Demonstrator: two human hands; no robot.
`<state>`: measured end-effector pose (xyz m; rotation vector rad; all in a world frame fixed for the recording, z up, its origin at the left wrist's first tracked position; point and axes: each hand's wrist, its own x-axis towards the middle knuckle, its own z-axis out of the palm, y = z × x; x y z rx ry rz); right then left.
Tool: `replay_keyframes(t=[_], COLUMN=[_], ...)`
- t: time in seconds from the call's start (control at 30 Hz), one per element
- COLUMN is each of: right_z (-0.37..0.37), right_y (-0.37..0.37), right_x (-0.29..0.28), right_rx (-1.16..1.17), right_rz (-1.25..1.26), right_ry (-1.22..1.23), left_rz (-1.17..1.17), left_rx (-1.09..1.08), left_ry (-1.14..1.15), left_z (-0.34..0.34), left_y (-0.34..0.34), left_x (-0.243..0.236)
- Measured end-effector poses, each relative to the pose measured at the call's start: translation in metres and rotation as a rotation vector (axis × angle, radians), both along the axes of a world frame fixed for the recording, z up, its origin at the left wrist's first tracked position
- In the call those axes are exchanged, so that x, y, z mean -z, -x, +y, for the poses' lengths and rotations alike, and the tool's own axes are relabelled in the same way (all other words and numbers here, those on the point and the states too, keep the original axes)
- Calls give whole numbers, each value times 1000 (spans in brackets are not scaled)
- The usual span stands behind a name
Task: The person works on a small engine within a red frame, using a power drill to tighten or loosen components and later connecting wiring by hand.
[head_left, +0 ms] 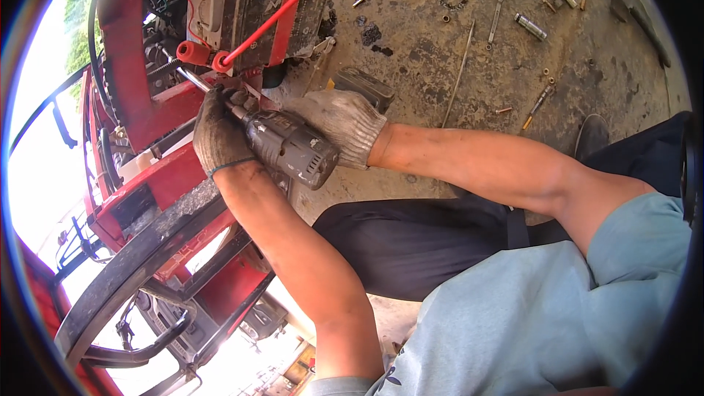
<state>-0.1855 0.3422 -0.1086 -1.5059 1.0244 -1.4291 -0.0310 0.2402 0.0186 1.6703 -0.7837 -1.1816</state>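
Note:
A dark grey cordless impact wrench (290, 148) points up and left into a red machine frame (165, 103). From its nose runs a long metal extension bar (193, 79), whose far end is lost among the machine parts. My left hand (221, 136), in a soiled work glove, is closed round the front of the wrench where the bar joins. Also gloved, my right hand (339, 123) grips the wrench's handle, with the fingers partly hidden behind the tool. A dark battery pack (363, 88) shows just beyond my right hand.
A red cable (282, 13) crosses above the wrench near a red cylindrical part (193, 53). A curved black bar (139, 257) lies left of my left forearm. On the stained floor are spanners (495, 22), a socket (530, 27), a screwdriver (538, 106), a thin rod (460, 73) and several bolts.

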Motion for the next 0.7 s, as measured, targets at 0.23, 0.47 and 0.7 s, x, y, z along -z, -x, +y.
replay_keyframes(t=[0.23,0.47,0.7], right_z=[-5,-5,-3], right_y=[3,-7,-7], right_x=[-5,-2,-7], right_rx=[17,95,80], right_rz=[86,-18,-7], right_ry=[68,34,20], left_rz=[-24,63,28], left_rx=[-7,30,95], left_ry=[82,42,24], left_z=[-4,-9,-6], left_y=[-4,-8,-11], left_x=[6,4,-4])
